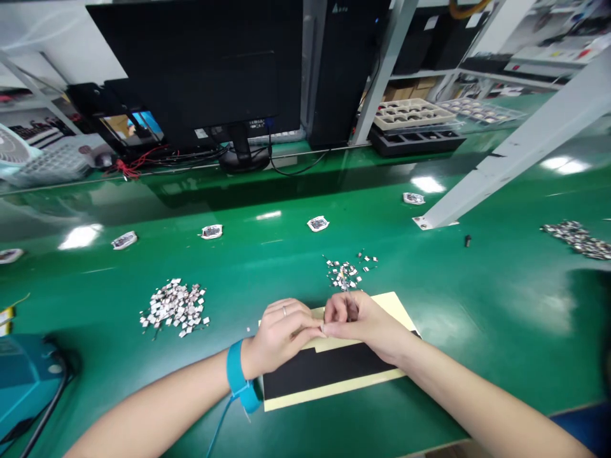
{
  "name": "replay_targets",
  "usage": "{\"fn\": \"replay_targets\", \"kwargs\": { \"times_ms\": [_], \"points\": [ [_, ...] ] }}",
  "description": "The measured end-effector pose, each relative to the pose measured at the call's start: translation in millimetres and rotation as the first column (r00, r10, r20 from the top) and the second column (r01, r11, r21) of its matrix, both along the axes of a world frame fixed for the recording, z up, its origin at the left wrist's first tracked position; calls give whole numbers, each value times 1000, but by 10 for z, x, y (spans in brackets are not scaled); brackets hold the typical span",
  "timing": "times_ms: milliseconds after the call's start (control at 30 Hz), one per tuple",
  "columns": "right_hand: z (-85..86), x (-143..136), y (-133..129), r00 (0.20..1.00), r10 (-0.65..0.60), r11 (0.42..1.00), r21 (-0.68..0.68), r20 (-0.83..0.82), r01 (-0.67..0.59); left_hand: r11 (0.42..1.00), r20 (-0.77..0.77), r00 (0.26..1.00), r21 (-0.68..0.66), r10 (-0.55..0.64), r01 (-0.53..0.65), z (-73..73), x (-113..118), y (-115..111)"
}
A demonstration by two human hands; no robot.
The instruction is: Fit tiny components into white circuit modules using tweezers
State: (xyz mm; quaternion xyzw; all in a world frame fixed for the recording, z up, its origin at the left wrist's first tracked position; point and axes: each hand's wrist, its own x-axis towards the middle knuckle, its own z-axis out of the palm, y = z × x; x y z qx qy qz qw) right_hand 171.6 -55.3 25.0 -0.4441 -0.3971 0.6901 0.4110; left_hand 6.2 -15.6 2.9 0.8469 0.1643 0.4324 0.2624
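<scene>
The fingertips of the left hand (281, 334) and right hand (360, 321) cover whatever lies pinched between them; it is too small to identify. Both forearms run off the bottom edge. The hands hide part of the black-and-cream sheet (329, 375). The teal machine (21, 381) and the fan (13, 147) are cut off at the left, and the shelf items at upper right (548, 60) blur.

The sheet (305, 381) lies on the desk (229, 273), right of the larger component pile (175, 305); the monitor (205, 70) stands behind both.
</scene>
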Motion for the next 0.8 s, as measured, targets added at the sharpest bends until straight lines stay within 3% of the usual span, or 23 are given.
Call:
{"fn": "replay_targets", "kwargs": {
  "times_ms": [167, 300, 600, 800],
  "points": [
    [10, 48, -22, 995, 56, 998, 2, -80, -56, 1000, 50, 999, -4, 21, -21, 33, 1, -29],
    [9, 7, -51, 999, -13, 1000, 12, 36, 13, 999, 39, 998, -6, 42, -42, 21, -7, -20],
    [-3, -63, -88, 994, -107, 994, -25, 25, 108, 999, -14, 999, 36, 34, -34, -53, 19, -25],
    [-5, 19, -39, 936, -6, 997, 77, 352, -22, 977, -129, 990, 212, 60, -31, -82, 73, -23]
  ]
}}
